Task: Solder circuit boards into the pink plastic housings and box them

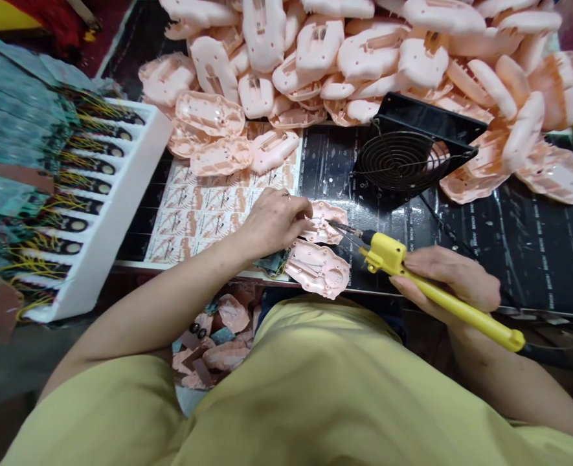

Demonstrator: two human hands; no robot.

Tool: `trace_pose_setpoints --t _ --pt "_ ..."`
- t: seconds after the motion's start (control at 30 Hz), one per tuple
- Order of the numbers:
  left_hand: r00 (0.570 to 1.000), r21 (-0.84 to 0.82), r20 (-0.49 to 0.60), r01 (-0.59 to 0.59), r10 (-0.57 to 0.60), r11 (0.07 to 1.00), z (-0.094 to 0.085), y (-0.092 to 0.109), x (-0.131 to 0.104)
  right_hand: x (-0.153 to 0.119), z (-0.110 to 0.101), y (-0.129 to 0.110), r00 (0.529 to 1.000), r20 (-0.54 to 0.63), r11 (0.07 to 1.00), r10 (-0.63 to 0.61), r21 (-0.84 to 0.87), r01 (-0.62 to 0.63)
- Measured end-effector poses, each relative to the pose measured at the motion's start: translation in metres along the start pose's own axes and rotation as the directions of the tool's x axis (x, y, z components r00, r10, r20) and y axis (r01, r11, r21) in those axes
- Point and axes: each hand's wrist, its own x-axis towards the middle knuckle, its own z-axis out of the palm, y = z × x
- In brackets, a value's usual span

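My right hand [449, 278] is closed round the handle of a yellow soldering iron [388, 255]. Its thin metal tip reaches left over a pale pink plastic half-shell [324, 221]. My left hand [276, 220] is at the left end of that half-shell, thumb and fingers pinched together; what lies between them is hidden. Just below, nearer my body, a second half-shell [318, 266] lies with its inside up, showing a round speaker-like grid. A small green circuit board [272, 264] with thin wires sits at its left, partly under my left wrist.
A black fan [407, 152] stands behind the iron. Many pink shells [315, 48] are heaped at the back. On the left, a white foam rack [121, 213] holds wired round parts beside green boards [19, 103]. Printed sheets [193, 213] cover the table's left; scraps [223, 343] lie below the edge.
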Motion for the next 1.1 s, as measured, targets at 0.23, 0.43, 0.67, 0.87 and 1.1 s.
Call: trace_pose_setpoints --t 0.23,0.43,0.67,0.87,1.1 --pt "0.992 0.102 0.128 -0.006 -0.007 0.995 -0.007 0.011 0.006 0.004 0.007 -0.008 0.999 0.047 0.997 -0.021 -0.072 0.024" --pt "0.992 0.137 0.127 -0.021 0.004 0.990 -0.008 0.012 0.008 0.010 0.011 -0.004 0.995 0.087 0.995 -0.057 -0.073 0.063" --pt "0.986 0.139 0.167 -0.016 -0.008 0.990 -0.010 0.014 0.012 0.014 -0.001 -0.007 0.995 0.076 0.997 -0.059 -0.036 0.062" --pt "0.983 0.151 0.186 -0.020 -0.009 0.988 -0.010 0.013 0.013 -0.001 -0.006 -0.001 0.999 0.005 0.998 0.032 -0.058 -0.032" --pt "0.994 0.110 0.097 -0.054 0.044 0.992 -0.013 0.007 0.004 -0.001 0.003 -0.003 0.995 -0.092 0.971 0.028 -0.235 -0.049"
